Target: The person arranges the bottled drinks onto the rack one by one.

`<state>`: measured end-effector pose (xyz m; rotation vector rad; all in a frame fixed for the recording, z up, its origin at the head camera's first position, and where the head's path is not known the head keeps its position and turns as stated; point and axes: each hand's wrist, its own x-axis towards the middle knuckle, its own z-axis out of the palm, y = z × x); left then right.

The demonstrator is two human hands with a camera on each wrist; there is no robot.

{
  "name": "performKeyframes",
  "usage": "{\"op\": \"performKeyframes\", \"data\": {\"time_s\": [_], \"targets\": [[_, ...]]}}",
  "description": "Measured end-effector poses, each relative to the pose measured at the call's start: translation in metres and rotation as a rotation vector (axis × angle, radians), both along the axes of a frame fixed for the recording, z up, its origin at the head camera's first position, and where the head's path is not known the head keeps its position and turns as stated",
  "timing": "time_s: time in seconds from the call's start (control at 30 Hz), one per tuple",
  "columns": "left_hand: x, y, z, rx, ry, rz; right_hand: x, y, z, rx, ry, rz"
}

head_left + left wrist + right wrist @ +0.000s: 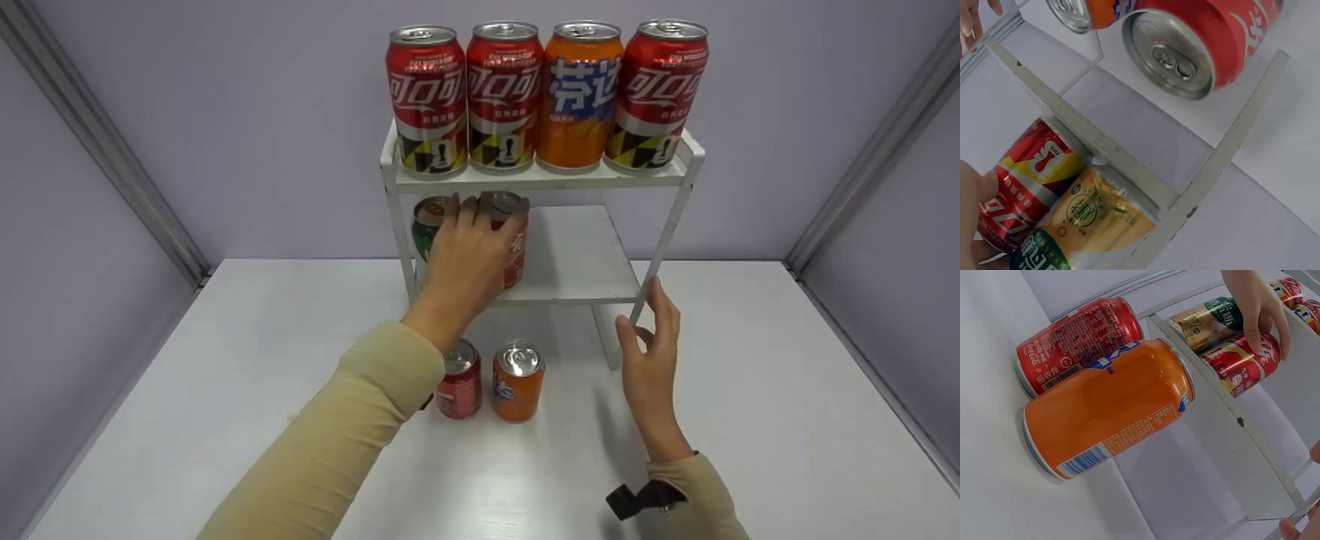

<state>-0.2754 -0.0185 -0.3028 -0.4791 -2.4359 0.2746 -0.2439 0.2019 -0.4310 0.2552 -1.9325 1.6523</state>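
Observation:
My left hand (469,259) reaches onto the rack's middle shelf and grips a red cola can (1241,363) from above. That can stands upright beside a green and gold can (1207,323) at the shelf's left end; in the head view the hand partly covers both. On the right, my right hand (652,367) holds the front post of the white rack (664,232) between thumb and fingers, near the middle shelf. In the left wrist view, the cola can (1033,180) and the green and gold can (1092,216) stand close together.
On the top shelf stand red cola cans (506,97) and an orange soda can (579,97) in a row. Another red can (459,382) and an orange can (517,382) stand on the white table (750,390) before the rack. Pale walls (225,112) enclose the table.

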Motion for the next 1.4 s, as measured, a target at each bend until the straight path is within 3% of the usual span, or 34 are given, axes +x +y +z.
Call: {"op": "performKeyframes", "data": {"time_s": [0.33, 0.63, 1.1, 1.4], "targets": [[-0.002, 0.008, -0.004, -0.054, 0.102, 0.03, -0.003, 0.003, -0.002, -0.017, 0.02, 0.014], [-0.002, 0.024, -0.01, -0.158, 0.187, 0.134, -0.002, 0.005, -0.006, 0.005, -0.013, -0.013], [-0.001, 0.035, -0.011, -0.304, 0.18, 0.298, -0.003, 0.002, -0.004, -0.011, -0.006, 0.019], [0.0, 0.035, -0.014, -0.312, 0.188, 0.32, -0.001, 0.002, -0.003, -0.009, -0.022, 0.018]]}}
